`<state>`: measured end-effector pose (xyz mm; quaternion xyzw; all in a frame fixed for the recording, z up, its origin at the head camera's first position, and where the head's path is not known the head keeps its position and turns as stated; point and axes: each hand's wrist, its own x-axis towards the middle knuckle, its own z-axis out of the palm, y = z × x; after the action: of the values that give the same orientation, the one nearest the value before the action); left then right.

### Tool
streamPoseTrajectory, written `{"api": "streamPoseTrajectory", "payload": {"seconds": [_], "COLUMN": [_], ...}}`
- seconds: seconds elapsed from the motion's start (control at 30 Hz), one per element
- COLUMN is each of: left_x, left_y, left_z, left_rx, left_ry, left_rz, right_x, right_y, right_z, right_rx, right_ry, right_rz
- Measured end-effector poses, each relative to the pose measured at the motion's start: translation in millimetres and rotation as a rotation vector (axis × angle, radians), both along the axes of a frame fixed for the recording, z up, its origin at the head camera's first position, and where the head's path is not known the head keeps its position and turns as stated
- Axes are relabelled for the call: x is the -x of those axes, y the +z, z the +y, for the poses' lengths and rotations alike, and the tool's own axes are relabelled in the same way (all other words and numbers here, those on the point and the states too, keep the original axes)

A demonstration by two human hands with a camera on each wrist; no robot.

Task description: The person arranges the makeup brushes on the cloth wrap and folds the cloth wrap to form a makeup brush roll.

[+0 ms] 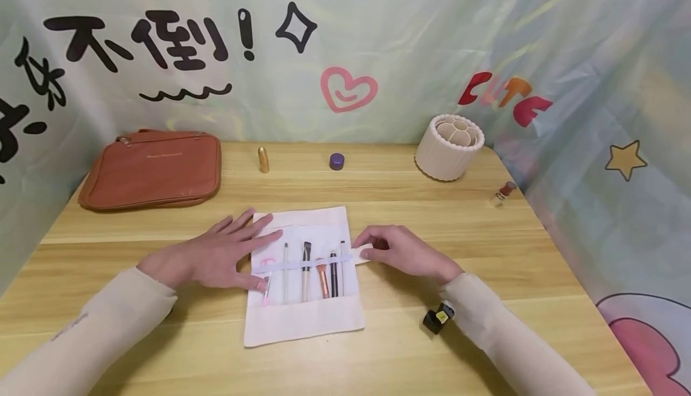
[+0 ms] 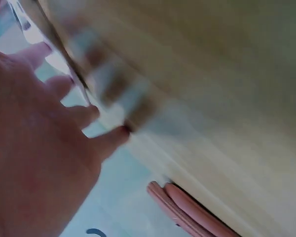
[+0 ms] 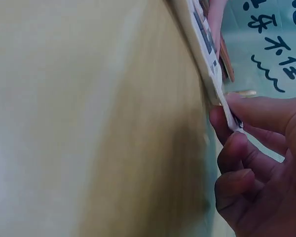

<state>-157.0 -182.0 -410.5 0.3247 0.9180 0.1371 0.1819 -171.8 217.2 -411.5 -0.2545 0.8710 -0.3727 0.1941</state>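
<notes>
A pale fabric brush roll (image 1: 302,324) lies unfolded on the table, with several makeup brushes (image 1: 306,270) tucked under its lilac elastic band. My left hand (image 1: 218,255) rests on the roll's left side, fingers spread straight, thumb near the pink-handled tool (image 1: 266,294). In the left wrist view its fingertips (image 2: 121,133) touch along the roll's edge. My right hand (image 1: 402,251) pinches a small white tab (image 1: 363,254) at the roll's right edge, between thumb and fingers. The right wrist view shows that tab (image 3: 229,111) gripped, the other fingers curled.
A brown zip case (image 1: 156,171) stands at the back left. Behind the roll are a gold tube (image 1: 263,160) and a purple-lidded jar (image 1: 337,161). A ribbed cream holder (image 1: 448,150) sits back right, with a small brown-capped bottle (image 1: 504,192) near the right edge. Printed curtains border the table.
</notes>
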Motion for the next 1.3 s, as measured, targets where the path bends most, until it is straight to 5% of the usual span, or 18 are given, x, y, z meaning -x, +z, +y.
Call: {"api": "streamPoseTrajectory", "payload": {"seconds": [0.27,0.47,0.67,0.87,1.07,1.3], "left_x": [-26.9,-30.6,-22.5,-1.2,20.9,16.9], "left_y": [3.3,1.2,-4.1,-2.7,-4.6,-4.2], "left_z": [6.8,6.2,-3.3,-0.4,7.6,2.1], "left_rx": [0.018,-0.034,-0.082,-0.091,-0.037,0.002], "left_ry": [0.057,0.070,0.077,0.095,0.024,-0.018], "left_rz": [0.118,0.124,0.099,0.064,0.053,0.030], "right_x": [23.8,22.1,-1.8,-24.6,-30.3,-24.0], "right_y": [-3.7,-0.2,3.3,1.9,-2.7,-0.2], "right_z": [-5.3,-1.9,15.7,24.0,25.8,33.3], "right_rx": [-0.073,-0.069,-0.083,-0.180,-0.208,-0.256], "right_ry": [-0.070,-0.128,-0.024,0.127,0.159,0.086], "right_rz": [0.134,0.143,0.189,0.119,0.134,0.133]}}
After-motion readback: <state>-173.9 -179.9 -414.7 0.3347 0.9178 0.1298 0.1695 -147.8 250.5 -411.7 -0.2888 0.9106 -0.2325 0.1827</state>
